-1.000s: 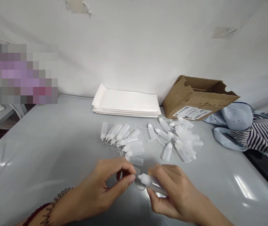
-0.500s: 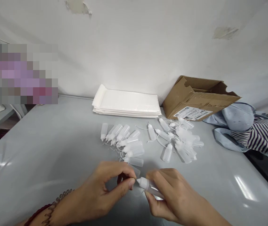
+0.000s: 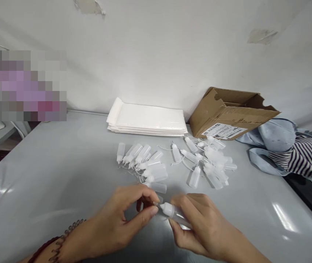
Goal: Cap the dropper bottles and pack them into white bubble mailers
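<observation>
Hands, head view: the left hand [image 3: 114, 224] pinches thumb and forefinger together at the white tip; the right hand [image 3: 203, 226] curls its fingers closed round the body of the same item.
Held item: a small translucent plastic squeeze bottle with a white needle-tip cap [image 3: 173, 212] lies level between the two hands, tip toward the left hand, just above the near middle of the bench.
Wrist: dark beaded and red cord bracelets [image 3: 59, 239] sit on the left wrist.
Bench: a smooth grey bench [image 3: 62, 171] carries everything.
Near row: a tidy row of like translucent bottles [image 3: 145, 162] lies just beyond the hands.
Far heap: a loose heap of like bottles with thin strings [image 3: 210, 162] lies to the right of the row, near the box.
Envelopes: a flat stack of white padded envelopes [image 3: 147, 120] rests against the wall.
Box: an open brown cardboard box with a white label [image 3: 229, 113] is tipped on its side.
Cloth: pale blue and striped fabric [image 3: 290, 146] lies bunched at the right edge.
Handling: the bottle looks very light, soft-walled and a little slick, so it likely dents under a hard squeeze; the fine tip seems the fragile part.
Hold point: the body just below the shoulder looks safest.
</observation>
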Demonstrator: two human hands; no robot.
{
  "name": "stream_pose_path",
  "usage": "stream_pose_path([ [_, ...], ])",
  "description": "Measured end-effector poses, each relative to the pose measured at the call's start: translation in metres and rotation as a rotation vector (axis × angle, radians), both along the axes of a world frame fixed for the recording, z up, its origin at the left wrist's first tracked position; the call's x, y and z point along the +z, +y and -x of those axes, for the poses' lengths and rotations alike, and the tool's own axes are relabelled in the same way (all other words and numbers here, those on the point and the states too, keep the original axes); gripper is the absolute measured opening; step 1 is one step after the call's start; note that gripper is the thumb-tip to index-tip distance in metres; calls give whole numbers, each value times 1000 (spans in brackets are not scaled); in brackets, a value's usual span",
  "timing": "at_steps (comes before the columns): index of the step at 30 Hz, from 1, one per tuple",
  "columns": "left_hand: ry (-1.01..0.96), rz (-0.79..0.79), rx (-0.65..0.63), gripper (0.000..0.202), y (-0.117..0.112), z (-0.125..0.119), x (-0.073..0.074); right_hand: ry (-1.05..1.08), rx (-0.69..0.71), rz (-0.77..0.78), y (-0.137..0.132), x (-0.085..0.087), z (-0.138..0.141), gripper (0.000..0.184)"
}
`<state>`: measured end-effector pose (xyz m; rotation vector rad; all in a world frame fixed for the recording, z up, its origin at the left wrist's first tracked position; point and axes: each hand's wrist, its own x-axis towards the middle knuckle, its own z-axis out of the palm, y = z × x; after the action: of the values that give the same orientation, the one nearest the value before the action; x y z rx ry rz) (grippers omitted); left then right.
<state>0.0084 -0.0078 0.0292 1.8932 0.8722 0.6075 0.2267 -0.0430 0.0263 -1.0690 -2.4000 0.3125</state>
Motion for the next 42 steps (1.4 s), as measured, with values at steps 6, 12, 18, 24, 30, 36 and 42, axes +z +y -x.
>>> stream_pose_path([
  [6,-26,19,24,7,1,1,-1,21,-12,-20,1,4,-1,6],
  [12,-16,20,-2,10,2,1,2,-3,-5,-33,0,1,1,5],
  [18,0,11,-14,11,1,-1,2,-26,-3,-31,0,1,2,6],
  [24,-7,24,-24,10,-1,0,2,-37,-2,-27,-3,0,1,6],
  [30,38,47,-41,13,-1,-1,4,-35,6,7,-3,-1,2,5],
  [36,43,14,-56,14,-1,-2,3,-40,14,5,-3,-3,3,5],
  [42,30,-7,-52,11,-3,-2,1,-59,14,-9,-3,-4,3,6],
])
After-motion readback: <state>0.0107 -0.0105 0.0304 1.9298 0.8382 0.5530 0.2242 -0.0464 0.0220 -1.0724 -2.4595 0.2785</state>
